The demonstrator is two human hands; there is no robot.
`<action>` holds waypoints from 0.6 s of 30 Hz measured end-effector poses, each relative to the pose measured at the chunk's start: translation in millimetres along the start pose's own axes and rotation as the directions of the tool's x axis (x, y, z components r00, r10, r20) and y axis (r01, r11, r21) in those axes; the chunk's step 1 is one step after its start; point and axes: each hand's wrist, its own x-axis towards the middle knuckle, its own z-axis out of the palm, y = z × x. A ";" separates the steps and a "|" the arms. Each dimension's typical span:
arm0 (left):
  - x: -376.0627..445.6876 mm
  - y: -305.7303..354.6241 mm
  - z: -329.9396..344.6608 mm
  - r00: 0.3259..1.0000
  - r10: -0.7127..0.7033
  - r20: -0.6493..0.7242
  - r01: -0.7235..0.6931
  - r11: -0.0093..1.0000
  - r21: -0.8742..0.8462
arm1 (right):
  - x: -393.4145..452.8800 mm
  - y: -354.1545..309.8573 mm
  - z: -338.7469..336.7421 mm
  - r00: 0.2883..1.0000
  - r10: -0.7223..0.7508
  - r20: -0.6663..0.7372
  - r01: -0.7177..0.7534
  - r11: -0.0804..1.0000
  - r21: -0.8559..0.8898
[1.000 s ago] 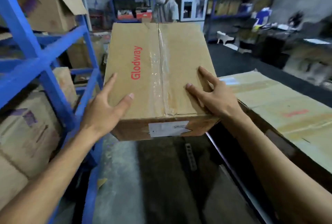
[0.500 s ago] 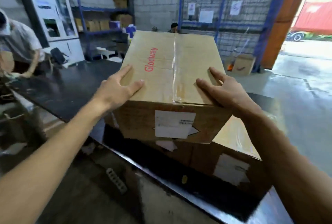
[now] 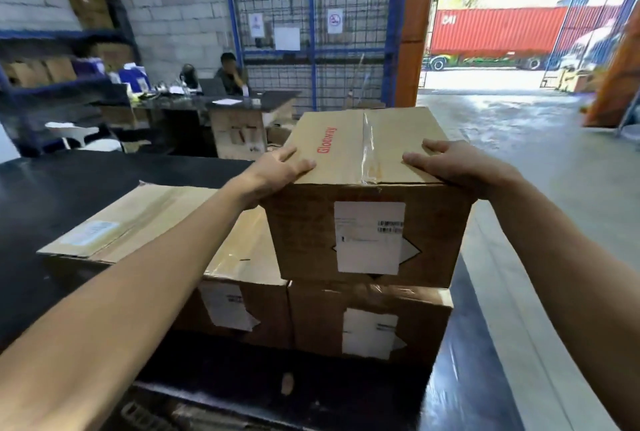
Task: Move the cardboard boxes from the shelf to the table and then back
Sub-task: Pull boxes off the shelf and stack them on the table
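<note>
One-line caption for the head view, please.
Both hands, left hand and right hand, hold a taped cardboard box atop two boxes on the black table.

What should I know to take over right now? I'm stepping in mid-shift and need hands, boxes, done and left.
Left hand and right hand grip the near top corners of the Glodway box, thumbs on its top.
That box sits on, or just above, a lower box on the black table; contact is unclear. A third box lies to the left on the table.
Done: at least two boxes are on the table.
Left: settle and release this one, fetch any remaining from the shelf, which is out of view, then return all.
</note>
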 end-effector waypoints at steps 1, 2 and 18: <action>4.4 -1.3 6.6 0.999 -0.021 0.028 0.021 1.000 -0.001 | 1.7 3.8 0.6 1.000 0.015 0.009 -0.015 1.000 -0.014; 8.0 -1.9 12.6 0.998 -0.031 0.048 0.031 1.000 -0.002 | 3.1 8.0 1.4 0.999 0.032 0.022 -0.032 0.999 -0.021; 13.6 7.2 13.8 0.984 -0.120 0.132 0.118 0.993 0.028 | -3.6 21.8 6.8 0.996 0.087 0.029 -0.088 0.996 0.024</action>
